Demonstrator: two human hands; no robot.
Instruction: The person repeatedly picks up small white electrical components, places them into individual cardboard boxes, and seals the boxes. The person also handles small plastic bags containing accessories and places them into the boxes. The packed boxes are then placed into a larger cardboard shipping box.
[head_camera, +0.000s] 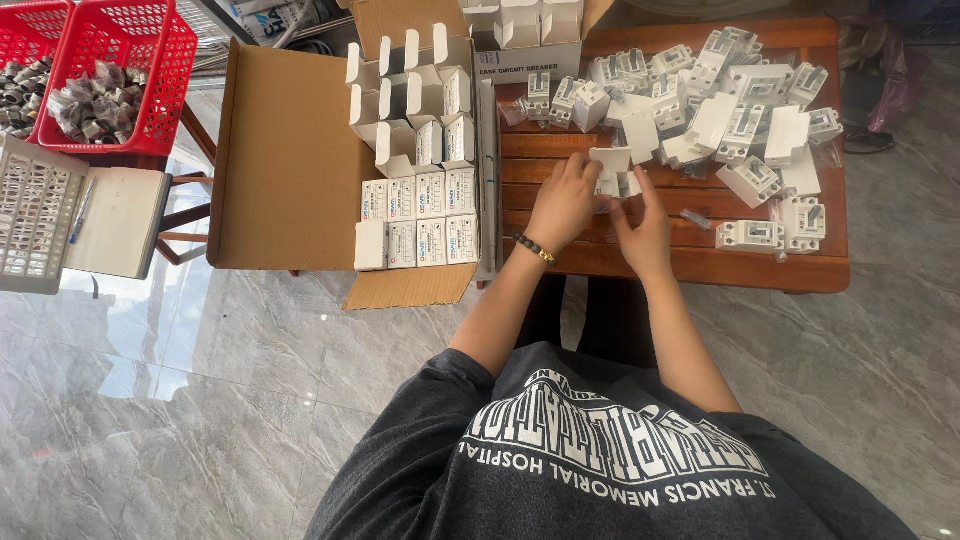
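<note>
**Ana:** Hands first. Where are they?

**Ben:** Both at the near middle of the wooden counter (700, 265). The left hand (562, 205) and the right hand (645, 228) meet on a small white carton (611, 160), with a white breaker unit (612, 185) just under its flap, between the fingers.

**Ana:** Closed on it?

**Ben:** The left hand's fingers curl around the carton's left side and pinch it. The right hand's fingers press in from the right, thumb raised. How firmly, I cannot tell; the unit is mostly hidden by the fingers.

**Ana:** What lies around them?

**Ben:** To the right and far side, a loose heap of breaker units (745, 125) and open cartons, some in clear bags. One unit (748, 235) lies alone near the right hand. To the left, a big cardboard box (290, 150) holds rows of closed cartons (420, 215) near and open-flapped ones farther back.

**Ana:** And to do this step well?

**Ben:** My judgement: hold the carton's mouth square with the left hand, so the walls do not buckle, and let the right hand guide the unit in straight. Keep the flap clear until the unit is seated fully, then tuck it without creasing.

**Ana:** Anything else in view?

**Ben:** Red baskets (130, 60) of small parts at far left, well apart from the hands.
</note>
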